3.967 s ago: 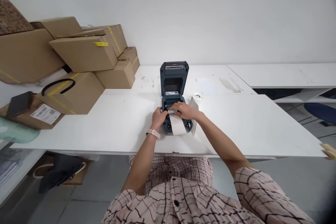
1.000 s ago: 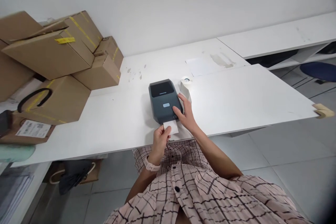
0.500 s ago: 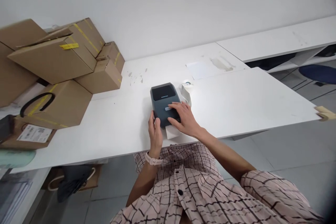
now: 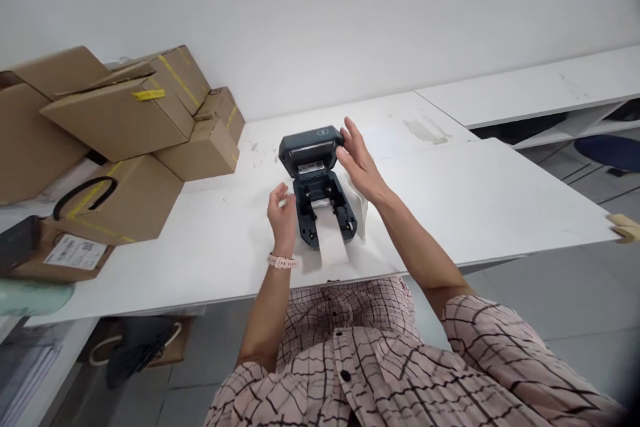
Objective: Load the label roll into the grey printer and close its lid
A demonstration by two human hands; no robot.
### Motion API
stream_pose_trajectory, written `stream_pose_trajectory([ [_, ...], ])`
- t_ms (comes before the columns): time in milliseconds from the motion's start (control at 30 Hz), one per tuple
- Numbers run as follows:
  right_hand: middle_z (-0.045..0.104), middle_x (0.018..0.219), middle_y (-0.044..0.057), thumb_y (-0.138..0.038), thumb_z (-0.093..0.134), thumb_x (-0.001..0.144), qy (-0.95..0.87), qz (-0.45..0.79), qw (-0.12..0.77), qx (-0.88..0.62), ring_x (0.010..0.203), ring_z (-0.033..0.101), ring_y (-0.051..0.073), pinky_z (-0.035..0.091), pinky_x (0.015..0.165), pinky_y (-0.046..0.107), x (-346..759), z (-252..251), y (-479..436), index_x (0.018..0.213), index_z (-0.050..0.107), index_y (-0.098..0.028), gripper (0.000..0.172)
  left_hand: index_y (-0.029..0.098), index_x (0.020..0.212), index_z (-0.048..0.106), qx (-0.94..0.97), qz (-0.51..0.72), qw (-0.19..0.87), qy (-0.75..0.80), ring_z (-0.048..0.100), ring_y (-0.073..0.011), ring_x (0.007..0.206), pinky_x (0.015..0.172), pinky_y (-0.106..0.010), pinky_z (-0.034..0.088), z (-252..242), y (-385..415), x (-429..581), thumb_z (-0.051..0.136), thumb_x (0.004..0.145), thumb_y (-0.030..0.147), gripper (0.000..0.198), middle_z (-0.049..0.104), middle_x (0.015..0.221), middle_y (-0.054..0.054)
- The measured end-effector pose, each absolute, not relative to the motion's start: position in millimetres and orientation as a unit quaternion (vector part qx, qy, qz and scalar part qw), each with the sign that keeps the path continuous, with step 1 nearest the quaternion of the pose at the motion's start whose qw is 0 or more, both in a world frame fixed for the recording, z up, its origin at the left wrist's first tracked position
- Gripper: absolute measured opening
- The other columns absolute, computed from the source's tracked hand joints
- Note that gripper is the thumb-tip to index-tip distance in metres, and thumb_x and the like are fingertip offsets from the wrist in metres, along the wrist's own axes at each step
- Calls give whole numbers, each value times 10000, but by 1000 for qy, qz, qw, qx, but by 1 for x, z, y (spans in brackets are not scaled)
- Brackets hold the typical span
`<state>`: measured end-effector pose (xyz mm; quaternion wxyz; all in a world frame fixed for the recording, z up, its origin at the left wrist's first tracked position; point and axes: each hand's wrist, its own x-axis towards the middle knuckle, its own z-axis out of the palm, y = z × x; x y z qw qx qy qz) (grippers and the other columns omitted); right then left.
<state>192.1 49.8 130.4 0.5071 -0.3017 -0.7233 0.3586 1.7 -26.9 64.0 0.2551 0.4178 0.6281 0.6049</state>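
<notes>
A dark label printer [image 4: 353, 230] stands on the white table with its lid [image 4: 310, 140] swung up and back. From inside it, a white paper strip [image 4: 331, 237] runs out over the front edge and onto the table. My right hand [image 4: 361, 163] is by the lid's right edge, fingers stretched and spread; whether it touches the lid is hard to tell. My left hand [image 4: 283, 213] is raised just left of the printer body, fingers loosely bent and holding nothing. A length of white paper [image 4: 361, 213] lies along the printer's right side, partly hidden by my right arm.
Cardboard boxes [image 4: 120, 113] with yellow tape are piled at the table's left end. A black curved handle [image 4: 95, 190] shows among them. A pale sheet [image 4: 380, 140] lies behind my right hand. The table [image 4: 475, 200] runs on to the right, beside a low shelf [image 4: 550, 100] along the wall.
The printer's lid has gone from closed to raised, baring its inside and the paper strip. My right hand moved up and away to the lid's side; my left hand came off the printer's side.
</notes>
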Motion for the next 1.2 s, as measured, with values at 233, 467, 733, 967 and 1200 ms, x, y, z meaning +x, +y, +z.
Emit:
stream_pose_trajectory([
  [233, 329, 1647, 67, -658, 428, 974, -776, 216, 503, -314, 1520, 289, 299, 306, 1214, 533, 174, 136, 111, 1573, 309, -293, 712, 224, 1294, 570, 436, 395, 264, 764, 624, -291, 1075, 915, -400, 468, 38, -11, -2, 683, 799, 518, 587, 617, 1178, -124],
  [467, 765, 1098, 160, -77, 508, 882, -943, 78, 15, -324, 1081, 688, 308, 416, 1046, 431, 146, 99, 88, 1056, 760, -143, 313, 224, 1217, 601, 466, 378, 257, 758, 605, -322, 1158, 959, -409, 446, 32, 1, -4, 714, 756, 428, 516, 636, 1231, -144],
  [733, 782, 991, 119, -80, 576, 836, -946, 156, -108, -263, 929, 724, 280, 467, 924, 401, 129, 82, 101, 960, 764, -178, 245, 243, 1272, 648, 500, 417, 268, 710, 673, -276, 1004, 959, -412, 480, 23, -1, -12, 579, 749, 159, 534, 743, 1094, -69],
  [967, 745, 1194, 83, -156, 608, 887, -926, 314, -136, -162, 1007, 705, 205, 531, 799, 269, 145, 104, 114, 1355, 615, -169, 468, 233, 1370, 609, 461, 421, 264, 735, 665, -255, 1124, 1039, -378, 456, 21, -1, -7, 575, 759, 142, 619, 728, 1229, -61],
  [1200, 639, 1347, 116, -291, 683, 925, -865, 490, 108, 24, 1153, 613, 220, 490, 931, 345, 259, 116, 77, 1408, 564, -223, 502, 215, 1414, 584, 458, 435, 276, 725, 674, -262, 1098, 1001, -383, 484, 17, -2, -10, 559, 775, 152, 643, 713, 1261, -82],
])
